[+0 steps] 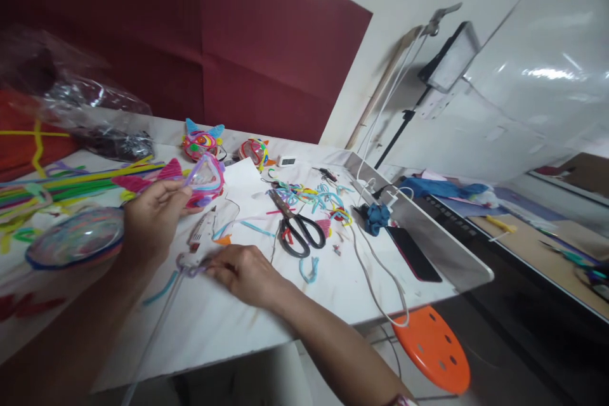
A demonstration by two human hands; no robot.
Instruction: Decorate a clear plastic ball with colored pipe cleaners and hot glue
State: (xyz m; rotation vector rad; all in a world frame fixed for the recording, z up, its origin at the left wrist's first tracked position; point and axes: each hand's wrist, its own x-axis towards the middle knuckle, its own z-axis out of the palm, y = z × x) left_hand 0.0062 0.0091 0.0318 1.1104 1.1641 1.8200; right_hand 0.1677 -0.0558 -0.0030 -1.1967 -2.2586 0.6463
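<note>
Pinched in my left hand [155, 219] is a pink and purple fish-shaped craft [206, 179] with a clear middle, raised over the table's left half. My right hand [242, 273] is closed on a purple fuzzy strip [194, 271], low in front of me. The strip lies by the rear of a small glue gun [202, 228], whose nozzle points away from me. Black-handled scissors [297, 228] rest to the right, beyond my right hand. Under my left wrist area sits a larger oval craft [76, 236] with a blue rim.
Two finished-looking colourful crafts [202, 141] [254, 152] stand at the back. Tangled pipe cleaners [309, 193], a white sheet [245, 184], a phone [413, 254] and cables [371, 266] lie rightward. Long pipe cleaners [90, 183] are at left. An orange stool [435, 346] is below.
</note>
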